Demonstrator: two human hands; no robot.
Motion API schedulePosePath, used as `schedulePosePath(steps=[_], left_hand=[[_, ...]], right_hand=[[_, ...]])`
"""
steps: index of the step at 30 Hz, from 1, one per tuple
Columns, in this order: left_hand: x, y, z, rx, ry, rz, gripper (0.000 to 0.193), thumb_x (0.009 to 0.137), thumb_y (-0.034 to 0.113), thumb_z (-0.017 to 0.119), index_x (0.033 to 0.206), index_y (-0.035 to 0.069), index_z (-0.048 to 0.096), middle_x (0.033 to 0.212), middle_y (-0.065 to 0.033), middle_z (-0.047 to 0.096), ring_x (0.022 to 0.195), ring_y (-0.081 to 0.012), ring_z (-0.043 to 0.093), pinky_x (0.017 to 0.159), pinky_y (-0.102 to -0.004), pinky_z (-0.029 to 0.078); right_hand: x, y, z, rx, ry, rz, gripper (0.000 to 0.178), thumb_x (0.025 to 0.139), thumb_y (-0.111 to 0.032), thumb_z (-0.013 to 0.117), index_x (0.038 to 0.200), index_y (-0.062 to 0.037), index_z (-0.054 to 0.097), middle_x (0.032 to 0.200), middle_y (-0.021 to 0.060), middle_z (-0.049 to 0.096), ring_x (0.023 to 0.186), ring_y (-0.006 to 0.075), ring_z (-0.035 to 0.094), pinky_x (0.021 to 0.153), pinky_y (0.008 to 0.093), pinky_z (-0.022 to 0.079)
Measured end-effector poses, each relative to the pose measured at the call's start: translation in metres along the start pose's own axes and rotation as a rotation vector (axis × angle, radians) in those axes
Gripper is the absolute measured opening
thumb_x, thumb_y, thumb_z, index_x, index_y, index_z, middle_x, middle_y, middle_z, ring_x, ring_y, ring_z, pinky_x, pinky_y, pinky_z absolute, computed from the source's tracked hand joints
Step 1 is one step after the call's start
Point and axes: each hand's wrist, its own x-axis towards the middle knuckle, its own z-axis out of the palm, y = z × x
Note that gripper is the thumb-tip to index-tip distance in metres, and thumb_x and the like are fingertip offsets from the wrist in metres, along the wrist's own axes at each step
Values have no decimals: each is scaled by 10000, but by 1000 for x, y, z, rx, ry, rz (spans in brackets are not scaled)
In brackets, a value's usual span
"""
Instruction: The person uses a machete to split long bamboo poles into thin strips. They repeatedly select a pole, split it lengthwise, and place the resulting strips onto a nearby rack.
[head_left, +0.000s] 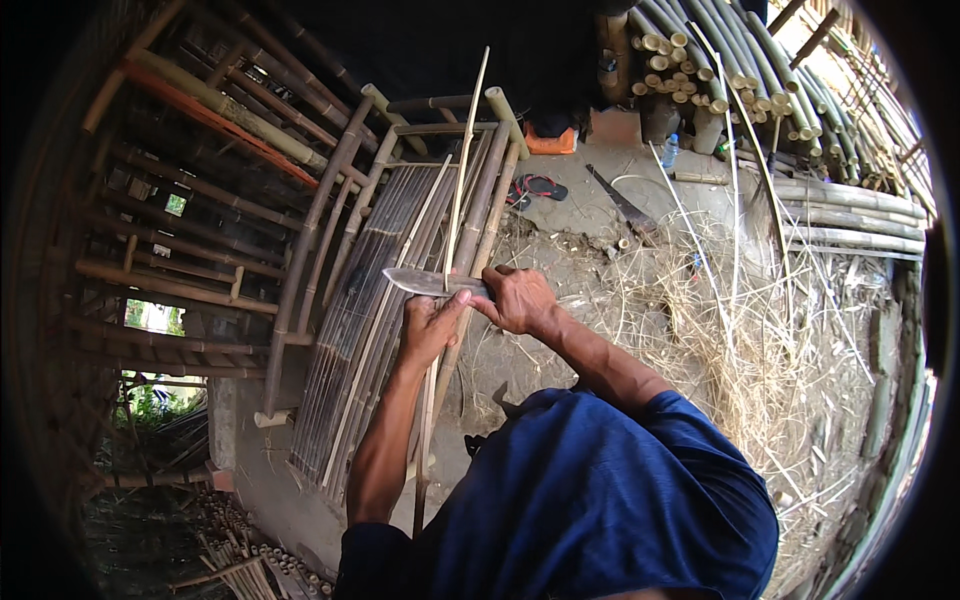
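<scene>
My right hand (518,298) is closed round the handle of a broad-bladed knife (415,282), its blade pointing left. My left hand (430,328) grips a long, pale bamboo strip (463,180) just below the blade. The knife lies across the strip, and my left thumb is close to the blade's near edge. From my left hand the strip runs away over the bamboo bench and back toward my body. Beneath it, the slatted bench top (365,260) holds several more thin strips. My fingers hide the knife handle and the spot where the strip is gripped.
Bamboo shavings (740,370) cover the ground at right, with long strips (735,150) across them. A saw (622,205), flip-flops (540,188) and a plastic bottle (670,150) lie or stand beyond. Bamboo poles (720,60) are stacked at far right; a bamboo frame (200,270) stands left.
</scene>
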Motion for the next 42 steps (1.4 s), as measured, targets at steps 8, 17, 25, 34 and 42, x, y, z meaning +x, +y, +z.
schedulePosePath(steps=[8, 17, 25, 34, 42], left_hand=[[-148, 43, -3, 91, -204, -31, 568, 932, 1, 574, 1473, -54, 410, 665, 71, 504, 520, 3, 397, 460, -187, 323], [-170, 20, -8, 66, -75, 77, 604, 914, -44, 540, 1494, -57, 370, 644, 79, 462, 529, 5, 381, 486, -194, 302], [-195, 16, -12, 97, -80, -20, 592, 919, -29, 543, 1487, -56, 380, 602, 88, 388, 512, 1, 328, 486, -205, 250], [-209, 20, -27, 119, -114, -59, 604, 911, 49, 602, 1463, -81, 393, 603, 54, 448, 516, -13, 387, 487, -208, 307], [-293, 27, -43, 688, -86, -166, 454, 880, 136, 672, 1317, 20, 624, 544, 54, 479, 503, -31, 476, 505, -225, 435]], right_hand=[[71, 136, -81, -214, 286, 472, 729, 1000, -656, 312, 911, -42, 696, 680, 197, 674, 571, 360, 676, 494, 486, 528], [58, 55, -80, -170, 52, 88, 773, 968, -706, 332, 937, -22, 691, 680, 217, 668, 681, 376, 701, 636, 469, 558], [64, 69, -80, -202, -12, 71, 799, 974, -717, 276, 955, -30, 683, 697, 201, 676, 657, 348, 694, 622, 475, 549], [97, 115, -112, -279, 211, 165, 746, 969, -691, 349, 910, -37, 703, 796, 243, 691, 790, 425, 688, 724, 506, 550], [142, 215, -231, -251, 488, 536, 865, 940, -757, 306, 972, -4, 731, 934, 328, 676, 1003, 479, 650, 865, 530, 507]])
